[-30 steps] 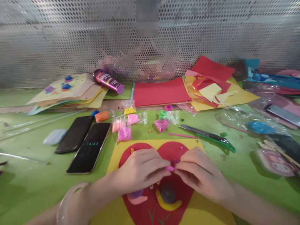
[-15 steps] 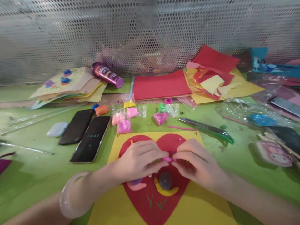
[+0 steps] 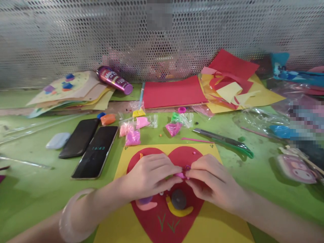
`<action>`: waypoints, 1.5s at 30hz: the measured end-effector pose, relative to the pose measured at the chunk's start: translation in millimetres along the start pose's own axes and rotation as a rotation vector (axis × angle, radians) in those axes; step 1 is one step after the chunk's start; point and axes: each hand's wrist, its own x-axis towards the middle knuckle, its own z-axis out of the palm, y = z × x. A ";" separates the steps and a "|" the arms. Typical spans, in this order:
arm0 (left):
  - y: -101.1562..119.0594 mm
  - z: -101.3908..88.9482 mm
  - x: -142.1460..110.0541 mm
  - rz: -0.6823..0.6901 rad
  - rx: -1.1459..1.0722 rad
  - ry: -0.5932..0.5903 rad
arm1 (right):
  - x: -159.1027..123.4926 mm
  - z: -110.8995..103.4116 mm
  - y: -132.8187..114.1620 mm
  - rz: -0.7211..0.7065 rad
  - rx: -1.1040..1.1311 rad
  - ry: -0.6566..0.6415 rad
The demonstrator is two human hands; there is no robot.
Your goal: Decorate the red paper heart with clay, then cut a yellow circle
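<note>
A yellow card (image 3: 126, 222) with a red paper heart (image 3: 177, 157) lies in front of me on the green table. My left hand (image 3: 149, 177) and my right hand (image 3: 211, 182) meet over the heart's middle, fingertips pinched together on a small pink clay piece (image 3: 182, 174). Just below the hands, stuck on the heart, are a grey clay disc on a yellow crescent (image 3: 178, 211), and a pink and purple clay shape (image 3: 146, 203). Green blades are drawn near the heart's tip. A pale bangle circles my left wrist.
Two dark phones (image 3: 87, 146) and a pale case (image 3: 57, 140) lie left. Small bags of coloured clay (image 3: 133, 136) sit behind the card. A green utility knife (image 3: 224, 142) lies right. Red and yellow paper sheets (image 3: 174, 94), a purple tube (image 3: 113, 80) and a perforated metal wall stand behind.
Both hands stay pinched on the pink clay over the heart; only the view has shifted slightly.
</note>
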 end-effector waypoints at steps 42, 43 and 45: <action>-1.2 0.9 -0.5 0.017 0.036 0.013 | 1.0 -11.7 5.5 0.017 -0.047 -0.034; -1.0 0.8 -0.9 0.010 0.039 0.013 | 2.0 -15.2 7.4 0.018 -0.069 -0.034; -0.3 0.7 -1.3 0.000 0.037 0.010 | 4.9 -23.3 11.5 0.023 -0.118 -0.016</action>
